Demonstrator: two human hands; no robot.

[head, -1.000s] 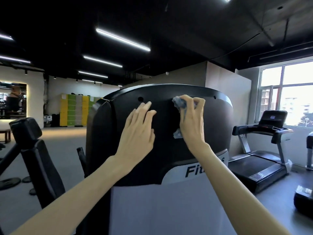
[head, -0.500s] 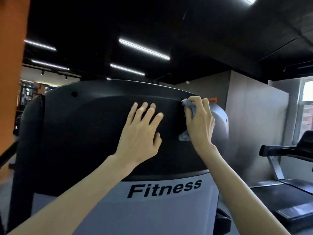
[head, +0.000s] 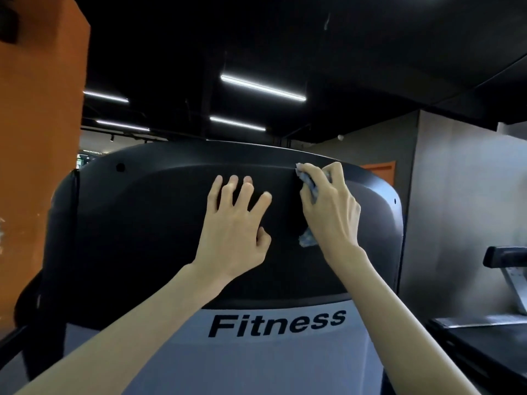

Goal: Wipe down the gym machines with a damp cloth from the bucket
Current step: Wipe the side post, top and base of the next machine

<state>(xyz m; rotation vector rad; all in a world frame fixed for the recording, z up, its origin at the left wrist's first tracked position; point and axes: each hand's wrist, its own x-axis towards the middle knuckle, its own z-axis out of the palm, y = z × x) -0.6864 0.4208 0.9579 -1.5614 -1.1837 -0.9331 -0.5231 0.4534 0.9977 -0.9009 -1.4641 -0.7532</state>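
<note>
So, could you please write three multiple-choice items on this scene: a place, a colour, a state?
1. Where is the cloth? A) under the right hand on the black shroud B) on the floor C) in a bucket
2. Colour of the panel lettered Fitness? A) red B) light grey C) green
3. The left hand is: A) clenched B) holding a bottle C) spread flat on the shroud
Answers: A, the right hand presses it there; B, black letters on light grey; C, its fingers lie straight.
</note>
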